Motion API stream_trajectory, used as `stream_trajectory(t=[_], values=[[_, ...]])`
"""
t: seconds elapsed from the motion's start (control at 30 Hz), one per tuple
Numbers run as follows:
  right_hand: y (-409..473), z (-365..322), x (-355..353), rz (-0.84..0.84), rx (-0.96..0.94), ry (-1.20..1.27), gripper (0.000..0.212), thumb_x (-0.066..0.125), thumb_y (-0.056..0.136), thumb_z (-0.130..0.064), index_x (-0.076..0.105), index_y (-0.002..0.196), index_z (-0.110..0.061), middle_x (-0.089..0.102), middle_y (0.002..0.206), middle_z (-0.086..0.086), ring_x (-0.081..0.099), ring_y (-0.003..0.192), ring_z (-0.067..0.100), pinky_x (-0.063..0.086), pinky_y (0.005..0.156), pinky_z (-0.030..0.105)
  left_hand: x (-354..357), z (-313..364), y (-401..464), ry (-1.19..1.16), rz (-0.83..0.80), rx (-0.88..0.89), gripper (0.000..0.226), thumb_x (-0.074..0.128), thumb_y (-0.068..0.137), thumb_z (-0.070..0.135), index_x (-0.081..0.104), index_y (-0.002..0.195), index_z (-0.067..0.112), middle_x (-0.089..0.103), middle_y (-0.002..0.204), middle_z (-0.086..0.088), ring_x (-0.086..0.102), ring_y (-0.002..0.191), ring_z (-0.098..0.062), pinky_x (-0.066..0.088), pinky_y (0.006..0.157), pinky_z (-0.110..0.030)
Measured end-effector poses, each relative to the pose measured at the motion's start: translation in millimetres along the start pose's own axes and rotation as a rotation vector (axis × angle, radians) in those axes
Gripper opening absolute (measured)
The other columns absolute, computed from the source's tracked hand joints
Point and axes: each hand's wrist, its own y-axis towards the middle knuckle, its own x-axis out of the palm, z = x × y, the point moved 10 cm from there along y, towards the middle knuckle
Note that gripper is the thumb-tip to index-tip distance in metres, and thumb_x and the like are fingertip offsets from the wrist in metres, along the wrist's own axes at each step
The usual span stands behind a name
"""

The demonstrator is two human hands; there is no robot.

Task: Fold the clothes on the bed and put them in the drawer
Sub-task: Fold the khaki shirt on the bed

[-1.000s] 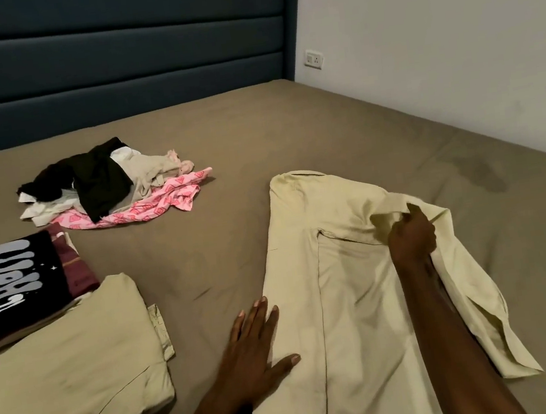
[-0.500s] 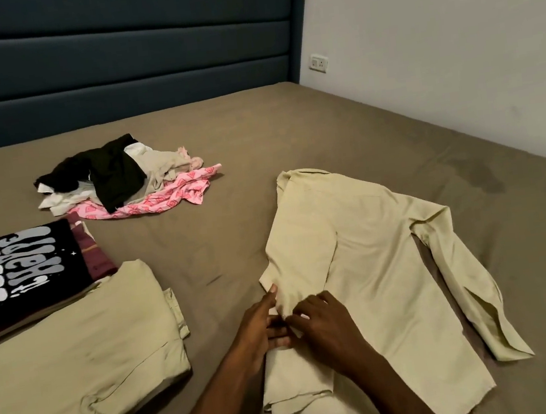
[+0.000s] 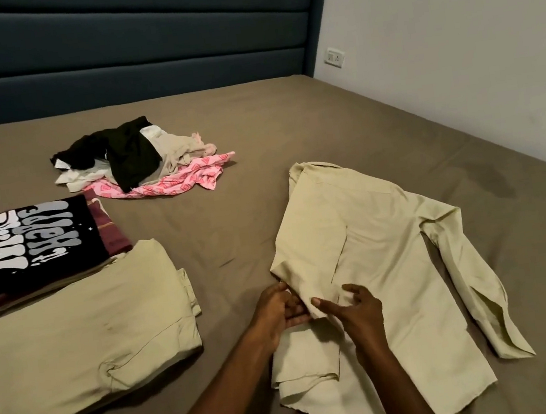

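Head view. The shirt (image 3: pixel 374 263) you are folding lies flat on the bed (image 3: pixel 391 116), to the right of the folded stack (image 3: pixel 42 242) and nearer you than the loose heap of clothes (image 3: pixel 141 157). Its left sleeve is folded in over the body; its right sleeve trails out on the far side, away from the stack.

Handling, as a judgement: thin woven cloth, light and limp, with no stiffness outside the collar and cuff. It will slide on the sheet and lose a crease if dragged. Take it at seams, hem corners or the cuff, and lift rather than pull.

Your left hand (image 3: pixel 277 313) pinches the folded-in sleeve end at the shirt's near-left edge, fingers curled under it. Your right hand (image 3: pixel 356 310) rests on the same spot, thumb against the cloth and fingers loosely spread (I cannot tell whether it truly grips).

Compared with half a second ago: both hands are at the same place on the sleeve, the right one more opened out. The stack and the heap are unchanged. The camera has swung a little.
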Motion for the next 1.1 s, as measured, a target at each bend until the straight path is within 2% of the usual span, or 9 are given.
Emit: stream_trajectory(t=[0.1, 0.3, 0.4, 0.53, 0.67, 0.77, 0.9, 1.0, 1.1], values=[[9.1, 11.5, -4.3, -0.066, 0.141, 0.157, 0.116, 0.103, 0.026, -0.05, 0.063, 0.129, -0.016, 0.063, 0.124, 0.008, 0.063, 0.115, 0.025, 0.055, 0.089, 0.039, 0.2, -6.8, -2.4, 0.026, -0.015, -0.033, 0.028, 0.042, 0.101, 0.014, 0.063, 0.117, 0.006, 0.071, 0.105, -0.02, 0.07, 0.089, -0.035, 0.061, 0.066, -0.042], [-3.9, -21.4, -7.3, -0.211, -0.015, 0.243, 0.049, 0.071, 0.064, 0.018, 0.072, 0.109, 0.001, 0.074, 0.088, 0.025, 0.066, 0.071, 0.025, 0.047, 0.055, 0.021, 6.9, -9.4, -4.7, 0.034, -0.149, -0.076, 0.067, 0.055, 0.091, 0.066, 0.058, 0.135, 0.016, 0.073, 0.12, -0.015, 0.07, 0.111, -0.034, 0.057, 0.092, -0.049], [-28.4, -54.4, 0.6, -0.39, -0.214, 0.261, 0.039, 0.062, 0.071, 0.013, 0.076, 0.102, -0.005, 0.068, 0.078, 0.015, 0.056, 0.072, 0.024, 0.036, 0.053, 0.021, 15.0, -8.3, -8.5, -0.048, -0.287, -0.1, 0.075, 0.049, 0.091, 0.072, 0.056, 0.138, 0.014, 0.07, 0.126, -0.018, 0.066, 0.118, -0.037, 0.046, 0.106, -0.06], [-59.2, -68.0, 24.4, -0.783, -0.195, 0.247, 0.036, 0.07, 0.08, 0.002, 0.07, 0.116, 0.005, 0.065, 0.081, 0.021, 0.05, 0.063, 0.019, 0.029, 0.054, 0.028, 14.9, -19.1, -19.4, -0.241, -0.355, -0.165, 0.07, 0.057, 0.093, 0.059, 0.062, 0.137, 0.005, 0.062, 0.136, -0.023, 0.062, 0.122, -0.041, 0.039, 0.114, -0.056], [0.1, -48.9, 5.1, -0.355, -0.174, 0.088, 0.023, 0.061, 0.094, 0.001, 0.078, 0.103, -0.011, 0.076, 0.09, 0.01, 0.062, 0.076, 0.027, 0.042, 0.059, 0.027, 0.0, -32.9, -21.2, -0.161, -0.283, -0.171, 0.043, 0.058, 0.077, 0.022, 0.069, 0.111, -0.001, 0.071, 0.1, -0.021, 0.068, 0.081, -0.035, 0.054, 0.082, -0.04], [46.3, -51.3, 15.1, -0.192, -0.259, -0.096, 0.026, 0.067, 0.095, -0.004, 0.075, 0.114, -0.019, 0.075, 0.115, -0.001, 0.067, 0.113, 0.024, 0.052, 0.085, 0.03, -4.6, -38.8, -19.4, -0.193, -0.287, -0.187, 0.056, 0.059, 0.06, 0.019, 0.067, 0.113, 0.001, 0.068, 0.101, -0.019, 0.066, 0.083, -0.036, 0.054, 0.079, -0.039], [122.1, -62.7, 62.9, -0.118, -0.349, -0.487, 0.054, 0.064, 0.101, -0.037, 0.051, 0.15, -0.02, 0.041, 0.16, 0.016, 0.033, 0.15, 0.034, 0.03, 0.119, 0.048, 4.0, -43.0, -13.5, -0.206, -0.302, -0.228, 0.049, 0.051, 0.064, 0.016, 0.069, 0.106, 0.0, 0.068, 0.099, -0.02, 0.065, 0.084, -0.036, 0.053, 0.078, -0.038], [169.3, -62.2, 79.6, -0.04, -0.389, -0.759, 0.068, 0.053, 0.1, -0.059, 0.034, 0.16, -0.034, 0.009, 0.17, 0.018, 0.004, 0.156, 0.042, 0.019, 0.119, 0.062, 10.4, -45.1, -11.2, -0.046, -0.312, -0.288, 0.036, 0.058, 0.064, 0.017, 0.071, 0.093, 0.001, 0.067, 0.087, -0.017, 0.063, 0.072, -0.032, 0.053, 0.073, -0.036], [205.1, -43.0, 80.2, -0.022, -0.365, -0.953, 0.069, 0.034, 0.1, -0.071, 0.026, 0.161, -0.039, 0.005, 0.171, 0.02, 0.002, 0.156, 0.044, 0.013, 0.122, 0.064, 5.2, -47.2, -8.4, 0.072, -0.307, -0.345, 0.021, 0.07, 0.079, 0.021, 0.069, 0.093, 0.006, 0.069, 0.08, -0.011, 0.066, 0.069, -0.025, 0.057, 0.073, -0.032]])
